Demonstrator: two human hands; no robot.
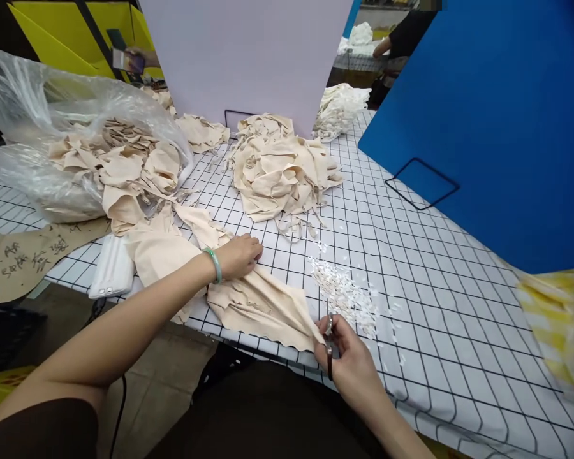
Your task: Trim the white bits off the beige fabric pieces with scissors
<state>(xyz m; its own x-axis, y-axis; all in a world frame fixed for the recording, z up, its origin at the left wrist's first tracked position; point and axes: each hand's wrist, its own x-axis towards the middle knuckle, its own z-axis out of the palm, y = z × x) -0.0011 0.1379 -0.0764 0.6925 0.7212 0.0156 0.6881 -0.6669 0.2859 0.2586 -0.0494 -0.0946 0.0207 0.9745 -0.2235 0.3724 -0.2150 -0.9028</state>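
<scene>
A beige garment piece (263,306) with a wavy edge lies stretched over the front edge of the table. My left hand (239,256), with a green bangle on the wrist, is closed on its upper part. At the right end of the cloth, my right hand (349,357) grips small scissors (330,325) and pinches the corner of the fabric. The scissor blades point away from me. Beside them is a scatter of tiny white and beige snippets (347,296). More beige cloth (157,255) is spread behind my left forearm.
A heap of beige pieces (282,172) sits mid-table, and a clear plastic bag (23,166) of similar pieces at left. Near it are a white power bank (112,268) and a marked brown paper pattern (33,255). Lilac (249,57) and blue panels (483,127) stand behind. People's hands show beyond.
</scene>
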